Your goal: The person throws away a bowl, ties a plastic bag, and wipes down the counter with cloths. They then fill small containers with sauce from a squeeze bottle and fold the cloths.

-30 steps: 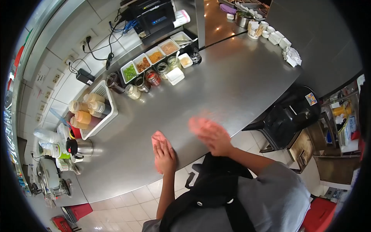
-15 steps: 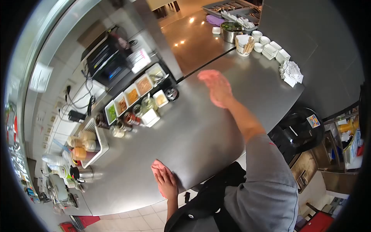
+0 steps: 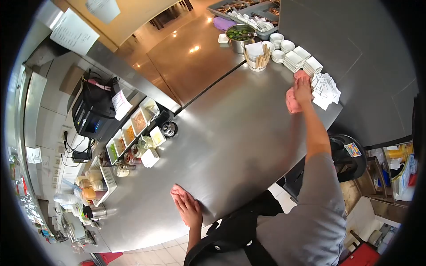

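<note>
My right hand (image 3: 303, 92) presses a pink cloth (image 3: 293, 103) onto the steel counter (image 3: 222, 133), with part of the cloth bunched beyond the fingertips. Close by are a stack of white square dishes (image 3: 312, 65) and a pile of white paper slips (image 3: 326, 91). Near the counter's front edge, my left hand (image 3: 191, 212) rests over a second pink cloth (image 3: 177, 189), its fingers laid across the fabric. Part of that cloth is hidden beneath the palm.
Along the left stand white ingredient trays (image 3: 140, 120), jars (image 3: 131, 158), a white basket of bottles (image 3: 108, 181) and a black machine (image 3: 91, 113). At the back are a pot with green contents (image 3: 239, 33), a tub of wrapped sticks (image 3: 257, 57) and cutlery trays (image 3: 262, 22).
My right hand has swept the cloth rightward across the counter to the dishes and paper slips. My left hand has stayed nearly in place. The camera view has turned.
</note>
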Tool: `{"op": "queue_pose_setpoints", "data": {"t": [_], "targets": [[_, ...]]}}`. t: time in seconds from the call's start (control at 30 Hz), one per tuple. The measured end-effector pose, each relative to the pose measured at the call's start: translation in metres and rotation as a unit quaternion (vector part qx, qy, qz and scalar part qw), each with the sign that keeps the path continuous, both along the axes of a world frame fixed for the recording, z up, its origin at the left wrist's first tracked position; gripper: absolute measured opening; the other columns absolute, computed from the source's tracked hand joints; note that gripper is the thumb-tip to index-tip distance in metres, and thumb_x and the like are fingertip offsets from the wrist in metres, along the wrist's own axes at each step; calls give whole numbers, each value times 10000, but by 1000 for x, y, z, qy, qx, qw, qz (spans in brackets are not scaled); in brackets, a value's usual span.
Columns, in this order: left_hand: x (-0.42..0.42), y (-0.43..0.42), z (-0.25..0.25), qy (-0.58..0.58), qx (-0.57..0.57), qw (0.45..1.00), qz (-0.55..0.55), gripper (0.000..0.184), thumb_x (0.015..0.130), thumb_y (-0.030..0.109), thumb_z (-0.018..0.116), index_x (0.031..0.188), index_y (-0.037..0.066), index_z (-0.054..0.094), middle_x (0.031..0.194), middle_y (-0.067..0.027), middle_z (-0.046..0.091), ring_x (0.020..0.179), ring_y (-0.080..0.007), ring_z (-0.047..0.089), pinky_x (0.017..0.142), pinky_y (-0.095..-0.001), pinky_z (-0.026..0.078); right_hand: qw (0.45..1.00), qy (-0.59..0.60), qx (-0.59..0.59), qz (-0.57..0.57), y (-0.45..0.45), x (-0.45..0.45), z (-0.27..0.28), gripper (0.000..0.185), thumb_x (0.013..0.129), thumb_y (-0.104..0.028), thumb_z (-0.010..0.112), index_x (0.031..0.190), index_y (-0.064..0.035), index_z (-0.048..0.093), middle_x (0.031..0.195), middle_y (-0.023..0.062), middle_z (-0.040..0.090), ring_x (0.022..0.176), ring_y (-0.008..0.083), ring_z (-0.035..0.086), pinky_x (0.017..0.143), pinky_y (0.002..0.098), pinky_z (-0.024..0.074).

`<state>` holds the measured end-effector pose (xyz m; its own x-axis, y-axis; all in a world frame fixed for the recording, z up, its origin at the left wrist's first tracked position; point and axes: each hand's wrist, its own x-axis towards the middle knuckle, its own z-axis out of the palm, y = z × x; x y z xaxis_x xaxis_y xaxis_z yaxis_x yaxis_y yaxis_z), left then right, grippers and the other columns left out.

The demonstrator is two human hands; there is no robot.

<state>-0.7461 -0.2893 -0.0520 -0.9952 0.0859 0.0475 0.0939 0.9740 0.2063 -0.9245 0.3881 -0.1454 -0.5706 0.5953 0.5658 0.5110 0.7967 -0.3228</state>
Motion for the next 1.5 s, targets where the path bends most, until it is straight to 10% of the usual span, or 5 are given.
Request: {"op": "queue_pose_setpoints", "data": {"t": [0.7, 1.07, 1.33, 1.4, 1.5], "targets": [[12, 6, 4, 15, 42, 999, -5, 568, 902, 284, 571, 1420, 105, 424, 1489, -248, 310, 1378, -470, 268, 1127, -494, 284, 974, -151, 42, 166, -163, 35, 17, 550, 969, -284, 410, 1471, -68, 345, 1498, 200, 345, 1419, 362, 255, 1185, 433, 162], [-33, -59, 29, 126, 239, 962, -32, 466, 880, 236, 636, 1311, 88, 537, 1426, -197, 430, 1314, -402, 409, 1079, -461, 357, 772, -87, -234, 584, -439, 32, 69, 364, 801, 49, 517, 1127, -40, 654, 1231, 132, 579, 1122, 309, 543, 953, 364, 443], [-174, -114, 332, 333, 527, 780, -55, 450, 928, 220, 626, 1304, 8, 497, 1221, -102, 606, 1120, -174, 575, 981, -315, 446, 621, -115, -502, 591, -440, 63, 165, 300, 837, -1, 509, 1080, -55, 676, 1122, 153, 639, 1007, 308, 608, 931, 335, 462], [-211, -106, 369, 297, 717, 626, -77, 590, 922, 284, 642, 1375, 7, 384, 1256, -154, 567, 1151, -240, 569, 1022, -366, 433, 638, -388, -165, 644, -407, 56, 156, 323, 854, -143, 565, 1153, -60, 651, 1293, 181, 559, 1127, 333, 567, 1001, 367, 427], [-268, -103, 404, 229, 816, 527, -61, 707, 915, 311, 659, 1418, -2, 273, 1294, -201, 520, 1181, -291, 548, 1037, -426, 434, 669, -416, -136, 600, -389, 82, 130, 512, 847, -347, 575, 1307, -121, 567, 1426, 185, 441, 1284, 389, 436, 1113, 508, 266]]}}
